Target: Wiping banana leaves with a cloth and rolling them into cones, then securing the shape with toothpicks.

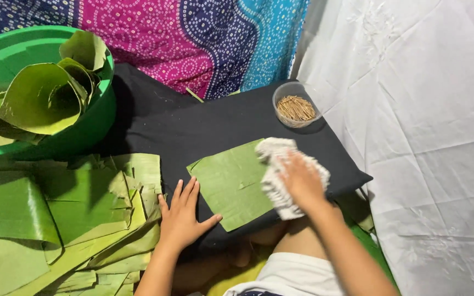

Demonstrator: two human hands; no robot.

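Black cloth covers the low desk (193, 123) where the work lies, with a patterned pink, purple and blue fabric (193, 38) hanging behind it and a white sheet (429, 137) draped along the right. On the cloth lies a flat, squarish piece of green banana leaf (229, 183). The right hand (302, 181) presses a crumpled white rag (278, 164) onto the leaf's right edge, fingers curled over it. The left hand (181, 216) rests open and flat on the cloth, touching the leaf's lower left edge. Beyond the leaf, near the desk's far right corner, stands a small clear round bowl of thin brown sticks (296, 107). To the left, a heap of cut banana leaf pieces (72, 219) crowds the left hand, and a green plastic basin (91, 118) holds curled leaves.
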